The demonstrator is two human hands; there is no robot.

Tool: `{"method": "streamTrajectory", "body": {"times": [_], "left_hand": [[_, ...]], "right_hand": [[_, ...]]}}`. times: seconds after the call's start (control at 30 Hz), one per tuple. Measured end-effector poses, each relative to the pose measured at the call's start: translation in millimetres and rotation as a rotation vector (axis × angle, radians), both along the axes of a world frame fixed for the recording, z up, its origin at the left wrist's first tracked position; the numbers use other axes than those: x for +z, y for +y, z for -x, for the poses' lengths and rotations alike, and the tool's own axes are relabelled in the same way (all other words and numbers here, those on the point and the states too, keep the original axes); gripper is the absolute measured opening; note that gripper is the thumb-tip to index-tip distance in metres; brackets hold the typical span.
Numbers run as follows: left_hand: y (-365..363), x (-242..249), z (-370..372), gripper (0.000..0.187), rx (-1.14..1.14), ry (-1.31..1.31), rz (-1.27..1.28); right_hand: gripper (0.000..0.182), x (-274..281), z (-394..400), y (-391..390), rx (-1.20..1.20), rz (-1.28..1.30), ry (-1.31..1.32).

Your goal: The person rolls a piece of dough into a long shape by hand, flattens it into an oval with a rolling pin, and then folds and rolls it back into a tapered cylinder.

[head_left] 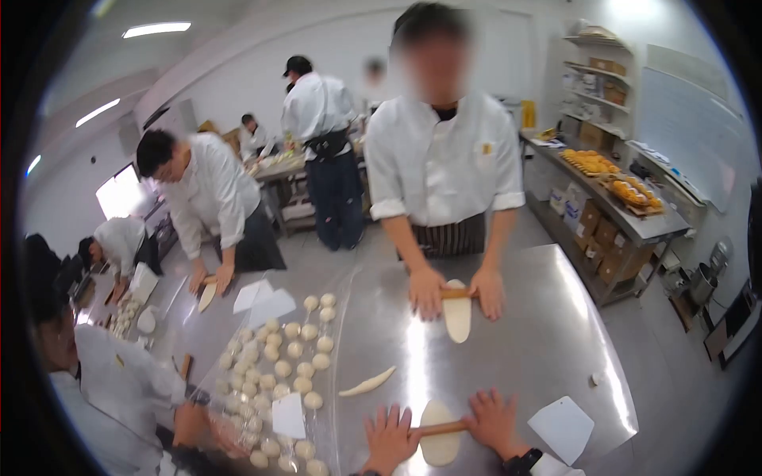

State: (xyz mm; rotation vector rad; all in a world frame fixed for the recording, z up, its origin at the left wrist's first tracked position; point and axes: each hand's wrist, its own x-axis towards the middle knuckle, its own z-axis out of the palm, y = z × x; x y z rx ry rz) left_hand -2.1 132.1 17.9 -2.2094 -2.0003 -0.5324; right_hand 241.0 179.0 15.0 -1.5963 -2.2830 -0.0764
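Note:
My left hand and my right hand press flat on the two ends of a wooden rolling pin. The pin lies across an oval piece of pale dough on the steel table, near its front edge. My fingers are spread over the pin. A dark watch is on my right wrist. A thin rolled dough strip lies just left of and beyond my left hand.
Across the table a person in white rolls another dough with a pin. Several dough balls sit on plastic sheet at left, with a white scraper. Another scraper lies right of me. Co-workers work at left; shelves and bread trays stand right.

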Motion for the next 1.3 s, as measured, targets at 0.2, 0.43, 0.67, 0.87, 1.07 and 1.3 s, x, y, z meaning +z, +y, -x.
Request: {"method": "streamTrajectory", "body": {"times": [0.2,0.43,0.67,0.87,1.07,1.3], "left_hand": [[105.2,10.7,10.7,0.056,0.172,-0.036,0.004],[91.7,29.3,16.3,0.040,-0.199,-0.029,0.192],[68.4,-6.0,14.6,0.029,-0.178,0.010,-0.023],[48.7,22.5,24.5,0.035,-0.201,-0.031,0.038],[-30.7,41.1,18.7,0.036,-0.281,-0.052,-0.089],[-79.4,4.9,-11.7,0.052,0.029,-0.073,0.112]], "right_hand": [[0.047,8.0,17.6,99.4,-0.083,0.008,0.056],[0.034,13.1,-9.5,99.0,0.231,0.007,0.008],[0.030,28.2,-1.4,52.5,0.233,0.117,-0.108],[0.028,15.3,-18.2,37.0,0.207,-0.160,0.004],[0.045,20.3,-33.2,-50.7,0.126,0.012,0.089],[0.055,-1.2,-9.5,-72.6,0.017,0.030,0.044]]}}
